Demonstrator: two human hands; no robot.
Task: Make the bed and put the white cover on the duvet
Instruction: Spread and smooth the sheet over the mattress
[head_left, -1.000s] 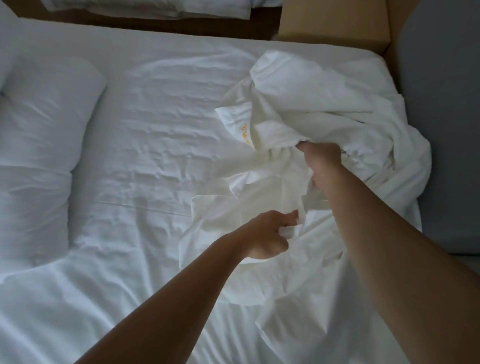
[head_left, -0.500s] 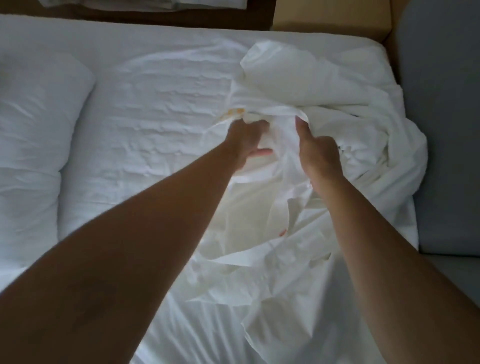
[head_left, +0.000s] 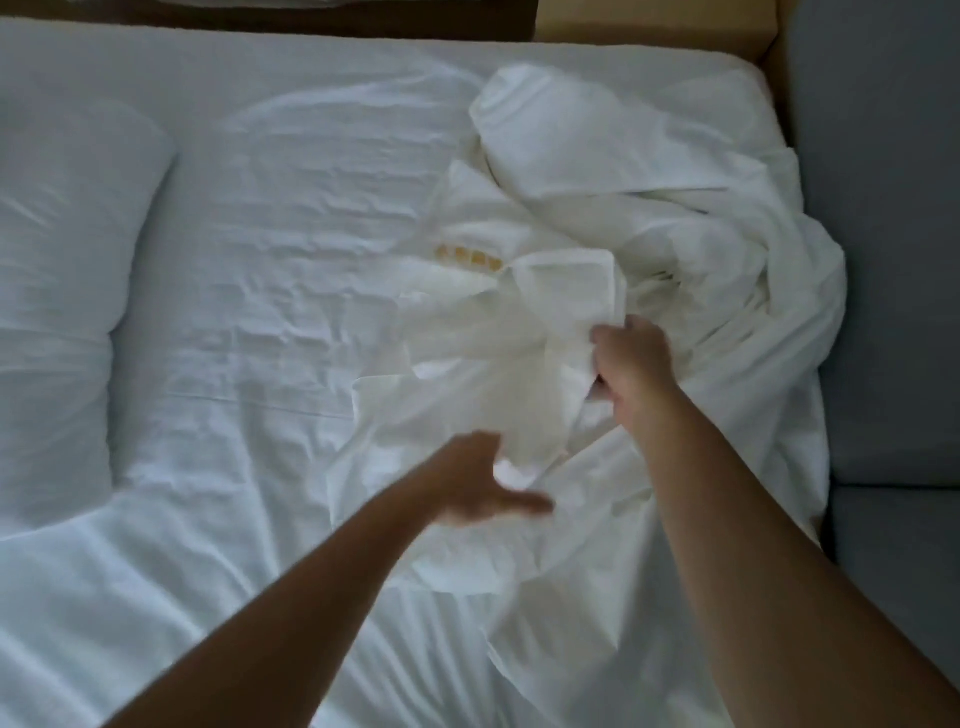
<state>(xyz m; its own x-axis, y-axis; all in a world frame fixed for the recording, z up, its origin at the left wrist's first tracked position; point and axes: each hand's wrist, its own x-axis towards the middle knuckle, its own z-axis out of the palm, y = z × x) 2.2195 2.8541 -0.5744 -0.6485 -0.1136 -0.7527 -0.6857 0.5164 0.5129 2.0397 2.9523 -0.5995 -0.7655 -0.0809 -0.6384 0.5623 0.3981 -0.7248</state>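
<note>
The white cover lies crumpled on the right side of the bed, a pillow at the left. The right hand clenches a fold of it; the left hand is blurred at its lower edge, grip indeterminate.

White cover is lying bunched in a heap on the wrinkled bed. Yellow mark is showing on one fold.

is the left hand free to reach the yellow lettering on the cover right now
Probably yes: the left hand looks open, though blurred, and the yellow lettering lies uncovered on the white cover beyond it; the right hand grips folds to one side.
</note>
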